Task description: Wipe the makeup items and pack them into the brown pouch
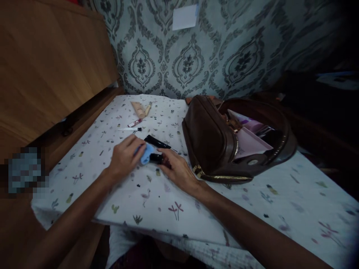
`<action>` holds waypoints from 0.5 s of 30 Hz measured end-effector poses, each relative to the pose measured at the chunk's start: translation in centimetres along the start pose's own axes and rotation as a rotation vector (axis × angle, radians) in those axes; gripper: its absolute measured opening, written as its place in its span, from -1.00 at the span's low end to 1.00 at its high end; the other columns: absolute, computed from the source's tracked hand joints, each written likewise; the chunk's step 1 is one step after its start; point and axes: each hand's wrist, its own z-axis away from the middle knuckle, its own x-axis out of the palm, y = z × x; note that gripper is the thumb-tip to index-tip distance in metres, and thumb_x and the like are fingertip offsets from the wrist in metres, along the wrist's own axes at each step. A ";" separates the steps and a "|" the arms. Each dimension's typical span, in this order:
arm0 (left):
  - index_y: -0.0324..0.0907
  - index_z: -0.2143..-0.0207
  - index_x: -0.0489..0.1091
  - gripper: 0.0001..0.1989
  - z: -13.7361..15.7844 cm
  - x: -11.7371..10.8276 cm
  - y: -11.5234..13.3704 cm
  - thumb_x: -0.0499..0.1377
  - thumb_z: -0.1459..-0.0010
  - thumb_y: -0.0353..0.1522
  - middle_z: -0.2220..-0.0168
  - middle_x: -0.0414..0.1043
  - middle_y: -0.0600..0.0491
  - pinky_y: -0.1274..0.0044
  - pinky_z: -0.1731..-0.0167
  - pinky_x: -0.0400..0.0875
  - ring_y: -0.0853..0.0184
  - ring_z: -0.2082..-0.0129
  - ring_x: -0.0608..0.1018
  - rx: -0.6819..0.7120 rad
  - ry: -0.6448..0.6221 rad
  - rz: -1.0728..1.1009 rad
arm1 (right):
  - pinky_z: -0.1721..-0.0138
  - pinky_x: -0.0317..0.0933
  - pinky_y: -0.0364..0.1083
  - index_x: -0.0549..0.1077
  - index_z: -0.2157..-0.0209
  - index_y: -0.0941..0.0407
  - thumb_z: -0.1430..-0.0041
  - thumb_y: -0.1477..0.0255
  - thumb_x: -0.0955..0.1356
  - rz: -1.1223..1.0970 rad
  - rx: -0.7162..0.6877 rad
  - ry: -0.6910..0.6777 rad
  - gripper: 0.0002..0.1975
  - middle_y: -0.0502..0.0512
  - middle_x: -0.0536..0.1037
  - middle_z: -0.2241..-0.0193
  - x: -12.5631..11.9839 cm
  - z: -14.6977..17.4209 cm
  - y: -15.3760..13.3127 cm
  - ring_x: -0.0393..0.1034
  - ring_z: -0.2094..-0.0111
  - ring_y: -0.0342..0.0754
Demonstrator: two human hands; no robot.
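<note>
My left hand [127, 154] is closed around a crumpled light-blue cloth [146, 154]. Pressed up against the cloth is a small black cylindrical container [156, 158], gripped by the fingers of my right hand [179, 170]. Just beyond my hands lies a black tube [157, 142] on the patterned tablecloth [117, 209]. Farther back are a brush with a black end [137, 129], a small tube with a dark red part [135, 123], a beige squeeze tube [138, 110] and a slim yellowish tube [148, 108].
An open brown handbag [207, 138] stands to the right, with pink and purple items [254, 140] inside. Wooden furniture [53, 59] borders the left side. A patterned wall [187, 63] with a white paper [185, 17] rises behind.
</note>
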 end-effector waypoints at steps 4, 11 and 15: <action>-0.14 0.24 0.47 -0.68 0.5 0.9 1.9 -0.06 -0.40 -0.27 0.21 0.43 -0.03 0.52 0.41 0.28 0.27 0.22 0.45 0.073 -0.163 -0.163 | 0.24 0.32 -0.08 0.48 0.12 0.11 -0.13 0.53 0.44 0.046 0.019 -0.044 -0.74 0.02 0.48 0.34 0.1 -0.3 -0.1 0.38 0.35 -0.08; -0.11 0.27 0.47 -0.68 3.1 -0.9 -2.6 -0.05 -0.39 -0.25 0.22 0.39 -0.01 0.52 0.39 0.26 0.27 0.23 0.44 -0.155 -0.175 -0.249 | 0.33 0.21 -0.14 0.47 0.16 0.13 -0.09 0.56 0.43 0.079 0.029 -0.101 -0.76 -0.05 0.42 0.43 0.1 -0.5 -0.4 0.29 0.44 -0.13; -0.11 0.31 0.46 -0.68 4.9 -1.3 -4.5 -0.05 -0.34 -0.27 0.28 0.36 0.00 0.48 0.36 0.29 0.26 0.31 0.45 -0.241 -0.200 -0.138 | 0.33 0.20 -0.15 0.48 0.12 0.12 -0.11 0.54 0.43 0.066 0.008 -0.091 -0.74 -0.04 0.42 0.42 -0.1 -0.3 -0.5 0.29 0.43 -0.13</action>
